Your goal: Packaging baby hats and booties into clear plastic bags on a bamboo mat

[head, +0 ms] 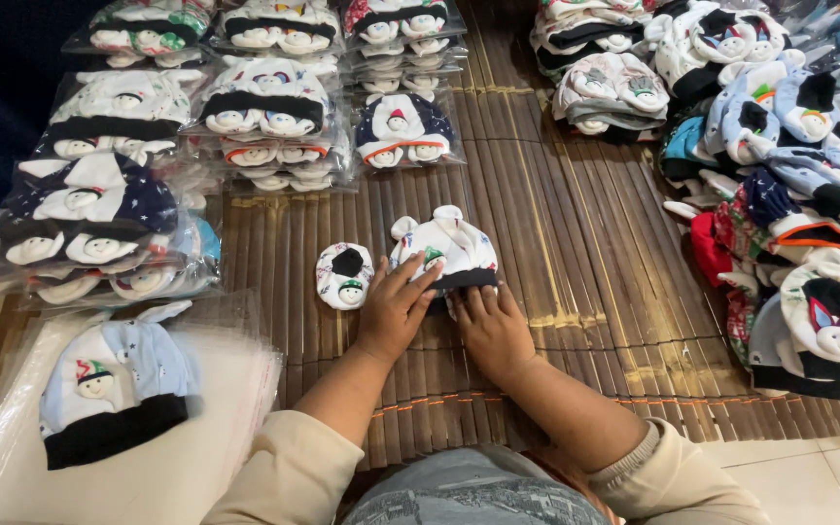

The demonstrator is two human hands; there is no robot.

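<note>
White baby hat w/ black brim is pressed flat on bamboo mat under both hands. Left hand and right hand are laid open, nothing gripped. Small mitten is seen just left of left hand.

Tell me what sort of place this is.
Probably a home packing spot for baby clothing, on the floor. The hands, left hand and right hand, press a small white hat on a bamboo mat, with bagged hat sets stacked left and loose hats heaped right.
</note>
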